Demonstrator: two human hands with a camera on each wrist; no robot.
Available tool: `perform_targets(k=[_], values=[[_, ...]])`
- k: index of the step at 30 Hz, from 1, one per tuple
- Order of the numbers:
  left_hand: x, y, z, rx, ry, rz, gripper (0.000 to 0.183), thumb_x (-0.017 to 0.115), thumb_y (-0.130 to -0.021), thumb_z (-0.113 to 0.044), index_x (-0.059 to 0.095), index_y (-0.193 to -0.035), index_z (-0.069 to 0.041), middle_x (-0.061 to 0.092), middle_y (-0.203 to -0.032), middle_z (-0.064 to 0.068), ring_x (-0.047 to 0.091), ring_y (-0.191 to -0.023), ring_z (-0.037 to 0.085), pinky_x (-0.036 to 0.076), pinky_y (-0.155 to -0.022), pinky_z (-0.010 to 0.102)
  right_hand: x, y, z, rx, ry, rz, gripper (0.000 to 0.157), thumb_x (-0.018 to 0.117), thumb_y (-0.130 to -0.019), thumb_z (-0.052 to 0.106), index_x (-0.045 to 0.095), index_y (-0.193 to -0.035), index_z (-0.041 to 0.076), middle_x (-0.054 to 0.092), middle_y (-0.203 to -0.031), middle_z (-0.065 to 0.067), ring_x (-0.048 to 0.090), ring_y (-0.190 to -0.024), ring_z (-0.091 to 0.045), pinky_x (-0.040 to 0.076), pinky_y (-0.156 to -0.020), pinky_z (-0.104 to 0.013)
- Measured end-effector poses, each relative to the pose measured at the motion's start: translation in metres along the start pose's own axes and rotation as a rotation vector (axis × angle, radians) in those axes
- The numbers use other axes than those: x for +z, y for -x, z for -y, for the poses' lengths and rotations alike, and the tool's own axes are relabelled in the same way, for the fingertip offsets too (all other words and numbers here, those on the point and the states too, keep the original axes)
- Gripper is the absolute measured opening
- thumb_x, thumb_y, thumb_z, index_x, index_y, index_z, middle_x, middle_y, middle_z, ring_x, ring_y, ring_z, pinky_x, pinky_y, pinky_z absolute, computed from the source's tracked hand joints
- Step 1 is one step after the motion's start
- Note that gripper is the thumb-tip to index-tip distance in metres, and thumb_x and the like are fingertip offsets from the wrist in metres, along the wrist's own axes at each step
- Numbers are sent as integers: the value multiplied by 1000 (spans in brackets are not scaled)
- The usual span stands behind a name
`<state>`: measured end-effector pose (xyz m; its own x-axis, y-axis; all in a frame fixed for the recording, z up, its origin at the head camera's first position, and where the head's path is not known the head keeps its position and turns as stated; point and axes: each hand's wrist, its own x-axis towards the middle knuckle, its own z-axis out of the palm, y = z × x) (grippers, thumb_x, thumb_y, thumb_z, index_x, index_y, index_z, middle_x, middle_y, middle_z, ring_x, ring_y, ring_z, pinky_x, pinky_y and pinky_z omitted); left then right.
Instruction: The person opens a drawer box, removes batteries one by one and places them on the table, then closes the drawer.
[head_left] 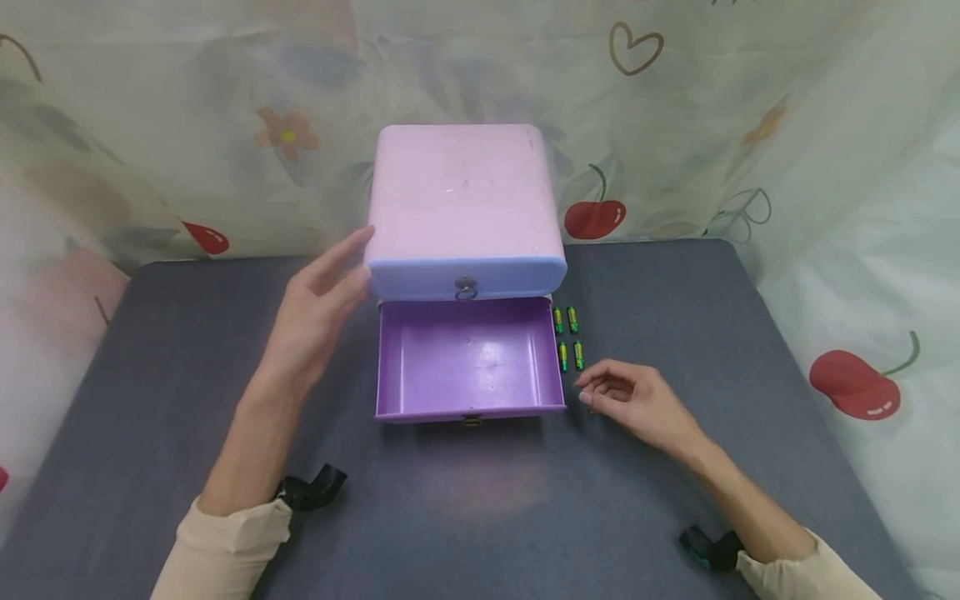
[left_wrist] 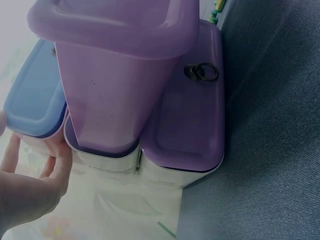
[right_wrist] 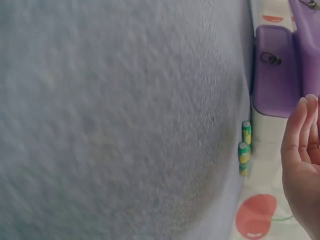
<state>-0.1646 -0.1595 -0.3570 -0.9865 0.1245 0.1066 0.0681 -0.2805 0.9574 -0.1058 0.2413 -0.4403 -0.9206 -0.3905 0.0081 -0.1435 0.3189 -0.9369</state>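
Note:
A small chest of drawers [head_left: 462, 192] with a pink top stands toward the back of the table. Its blue top drawer [head_left: 420, 279] is closed and has a ring pull. Below that, the purple middle drawer [head_left: 435, 358] is pulled out, its bare floor showing. The left wrist view also shows a closed purple bottom drawer [left_wrist: 192, 125]. My left hand [head_left: 315, 312] rests its fingertips against the chest's left side, by the blue drawer. Several green and yellow batteries [head_left: 573, 320] lie right of the pulled-out drawer. Just in front of them hovers my right hand [head_left: 637, 400], fingers loosely bent, holding nothing.
The chest stands on a dark grey table [head_left: 465, 517]. A pale curtain [head_left: 465, 67] printed with cherries, flowers and hearts hangs behind and at both sides. Black straps with wrist cameras [head_left: 311, 487] sit on both forearms, at the ends of the beige sleeves [head_left: 225, 550].

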Motion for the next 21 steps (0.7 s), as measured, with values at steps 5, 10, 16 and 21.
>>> perform_targets(k=[5,10,16,21], values=[[1,0,0,2,4,0,47,62,-98,-6,52,-144,-7,42,-153,9,53,-124,16,38,-109,28,4,5,4,-56,-65,10,16,68,-93,1,66,-106,-6,66,-94,-27,67,-79,-26,57,-68,-32],[1,0,0,-3,10,-3,47,62,-98,-7,53,-144,-8,43,-152,8,56,-118,14,39,-106,26,11,12,7,-112,-121,28,12,67,-92,-3,67,-103,0,65,-90,-27,68,-78,-27,57,-68,-30],[1,0,0,-7,15,-4,47,62,-98,-7,53,-144,-9,43,-152,8,56,-117,14,41,-104,25,19,17,7,-149,-221,75,16,64,-91,-10,66,-106,-4,67,-92,-29,71,-82,-27,59,-73,-37],[1,-1,0,-5,10,-3,47,62,-98,-7,53,-144,-8,43,-152,8,53,-123,16,39,-106,26,26,21,7,-131,-306,96,18,63,-91,-11,66,-109,-8,65,-99,-37,72,-90,-33,58,-78,-40]])
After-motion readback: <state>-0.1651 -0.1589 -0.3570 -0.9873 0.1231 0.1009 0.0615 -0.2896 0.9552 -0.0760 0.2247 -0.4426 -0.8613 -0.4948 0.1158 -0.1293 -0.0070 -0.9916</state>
